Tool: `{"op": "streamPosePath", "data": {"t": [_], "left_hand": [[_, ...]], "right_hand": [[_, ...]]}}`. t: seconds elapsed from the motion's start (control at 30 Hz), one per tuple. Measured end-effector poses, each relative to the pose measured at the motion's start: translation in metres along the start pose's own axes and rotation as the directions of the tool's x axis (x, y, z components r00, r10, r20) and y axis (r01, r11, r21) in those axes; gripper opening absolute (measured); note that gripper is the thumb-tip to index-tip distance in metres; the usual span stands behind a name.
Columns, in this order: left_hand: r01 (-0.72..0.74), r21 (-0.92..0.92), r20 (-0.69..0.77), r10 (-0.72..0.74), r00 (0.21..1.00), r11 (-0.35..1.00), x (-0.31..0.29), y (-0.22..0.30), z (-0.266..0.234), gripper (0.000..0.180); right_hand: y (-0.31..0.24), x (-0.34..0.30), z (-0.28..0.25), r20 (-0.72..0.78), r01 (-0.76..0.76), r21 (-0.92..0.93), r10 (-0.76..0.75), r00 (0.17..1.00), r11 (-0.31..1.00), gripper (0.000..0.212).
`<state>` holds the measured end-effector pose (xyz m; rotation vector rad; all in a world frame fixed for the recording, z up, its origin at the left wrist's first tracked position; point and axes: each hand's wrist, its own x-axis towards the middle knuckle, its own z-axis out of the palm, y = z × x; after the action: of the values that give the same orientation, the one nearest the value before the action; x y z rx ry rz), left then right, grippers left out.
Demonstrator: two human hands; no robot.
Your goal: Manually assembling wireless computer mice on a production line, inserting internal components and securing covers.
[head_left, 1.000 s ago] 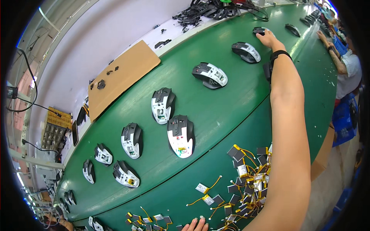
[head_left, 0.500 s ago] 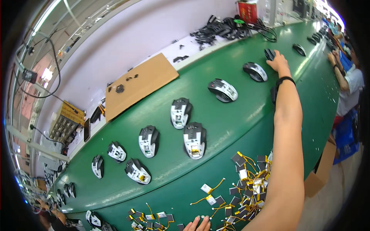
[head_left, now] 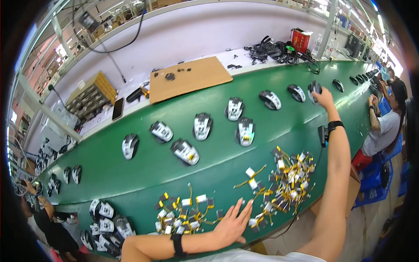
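Note:
My right arm reaches to the far right, and my right hand [head_left: 324, 98] is closed on a dark computer mouse [head_left: 314, 90] on the green bench [head_left: 174, 174]. Its fingers cover part of the mouse. Close to me, my left hand [head_left: 233, 225] lies with fingers spread, holding nothing, between two groups of small wired battery packs. The bigger heap of battery packs [head_left: 293, 177] is to its right, the smaller group [head_left: 185, 214] to its left. Several grey-and-black mice, one of them an open mouse with a yellow-taped piece inside [head_left: 185, 151], lie spaced along the bench.
Mouse shells [head_left: 107, 227] are piled at the near left. Behind the bench, a shelf holds a cardboard sheet [head_left: 192, 78], a phone [head_left: 118, 108], a parts-drawer box [head_left: 92, 96], black parts [head_left: 270, 50] and a red box [head_left: 300, 41]. People sit at both ends, one [head_left: 386, 124] at right.
The view has tilted up and shifted, bringing my left hand and forearm further into the picture. My right hand is still on the mouse at the far right.

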<state>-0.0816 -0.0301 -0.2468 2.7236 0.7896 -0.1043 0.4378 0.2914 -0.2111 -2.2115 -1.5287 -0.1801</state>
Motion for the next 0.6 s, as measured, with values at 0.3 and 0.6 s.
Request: {"op": "streamPosePath", "data": {"t": [0.3,0.6], "left_hand": [[0.234,-0.491,0.308,-0.084,0.948,0.839,-0.003,-0.016,-0.053,0.086],[-0.276,-0.834,-0.177,-0.242,0.954,-0.477,-0.159,-0.014,-0.009,0.107]], "right_hand": [[-0.251,-0.271,-0.151,0.134,-0.015,0.96,-0.409,0.902,0.281,0.046],[-0.319,-0.489,-0.117,0.145,0.234,0.914,-0.806,0.574,0.332,0.059]]}}
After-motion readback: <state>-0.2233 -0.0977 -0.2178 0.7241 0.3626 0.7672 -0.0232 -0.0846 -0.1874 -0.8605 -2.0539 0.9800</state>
